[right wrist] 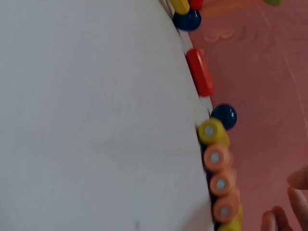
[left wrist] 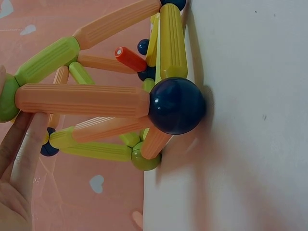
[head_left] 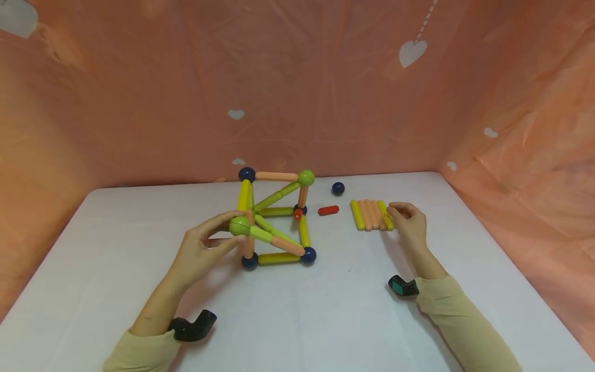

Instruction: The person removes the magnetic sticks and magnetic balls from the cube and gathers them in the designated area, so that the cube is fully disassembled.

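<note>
A frame of magnetic rods and balls (head_left: pixel 279 257) stands left of the table's middle, in green, yellow, orange and dark blue. My left hand (head_left: pixel 204 245) holds the green ball (head_left: pixel 239 226) at its near upper left corner, thumb below and fingers above. In the left wrist view, fingers (left wrist: pixel 30 159) lie under the orange rod (left wrist: pixel 84 100) joining that ball to a dark blue ball (left wrist: pixel 177 106). My right hand (head_left: pixel 410 225) is beside the right end of a row of yellow and orange rods (head_left: pixel 370 215). Its fingers are loosely bent, with nothing visible between them.
A loose red rod (head_left: pixel 328 210) lies between the frame and the row. Behind it sits a loose dark blue ball (head_left: pixel 338 188). Another red rod (head_left: pixel 298 214) sticks out from the frame's rear right ball. Orange cloth (head_left: pixel 325 93) with hearts hangs around the white table (head_left: pixel 325 320).
</note>
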Demonstrator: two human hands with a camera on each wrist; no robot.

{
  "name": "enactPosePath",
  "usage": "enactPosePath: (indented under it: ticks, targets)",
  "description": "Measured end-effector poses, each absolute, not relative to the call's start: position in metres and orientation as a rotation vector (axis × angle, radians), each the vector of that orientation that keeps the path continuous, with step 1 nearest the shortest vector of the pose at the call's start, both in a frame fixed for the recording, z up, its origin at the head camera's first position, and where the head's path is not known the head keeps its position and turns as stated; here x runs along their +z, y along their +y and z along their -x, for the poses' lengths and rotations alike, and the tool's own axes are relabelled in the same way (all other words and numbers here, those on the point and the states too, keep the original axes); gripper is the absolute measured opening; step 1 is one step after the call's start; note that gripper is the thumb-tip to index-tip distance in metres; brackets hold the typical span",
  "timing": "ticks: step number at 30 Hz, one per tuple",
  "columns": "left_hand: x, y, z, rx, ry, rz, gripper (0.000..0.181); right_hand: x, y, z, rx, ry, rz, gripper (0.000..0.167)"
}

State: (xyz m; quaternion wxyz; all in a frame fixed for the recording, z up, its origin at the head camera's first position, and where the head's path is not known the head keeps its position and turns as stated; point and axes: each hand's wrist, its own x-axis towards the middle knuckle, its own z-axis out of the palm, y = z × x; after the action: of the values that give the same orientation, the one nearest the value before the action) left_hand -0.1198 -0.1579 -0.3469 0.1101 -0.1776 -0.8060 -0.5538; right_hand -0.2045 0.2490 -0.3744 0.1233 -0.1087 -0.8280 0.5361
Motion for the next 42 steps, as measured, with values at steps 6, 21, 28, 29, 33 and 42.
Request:
enactPosePath:
  ticks: [6, 21, 28, 29, 33, 42]
  targets:
    - [-0.346, -0.159, 0.119, -1.609, -2.379, 0.515, 0.044, -0.368, 0.215, 0.206, 1.653, -2.408, 0.184, 0.031]
    - [-0.341, -0.165, 0.114, -1.547, -2.409, 0.506, 0.043, -0.38, 0.13, 0.203, 1.856, -2.537, -0.195, 0.04]
    - [-0.339, -0.167, 0.114, -1.543, -2.41, 0.5, 0.044, -0.381, 0.095, 0.204, 1.817, -2.707, -0.124, 0.055]
    - [-0.339, -0.167, 0.114, -1.538, -2.412, 0.5, 0.044, -0.381, 0.092, 0.205, 1.819, -2.707, -0.102, 0.056]
    - [-0.34, -0.166, 0.113, -1.539, -2.416, 0.491, 0.044, -0.381, 0.083, 0.206, 1.805, -2.688, -0.061, 0.059]
    - [-0.342, -0.165, 0.114, -1.582, -2.374, 0.519, 0.043, -0.381, 0.09, 0.209, 1.851, -2.634, -0.144, 0.043]
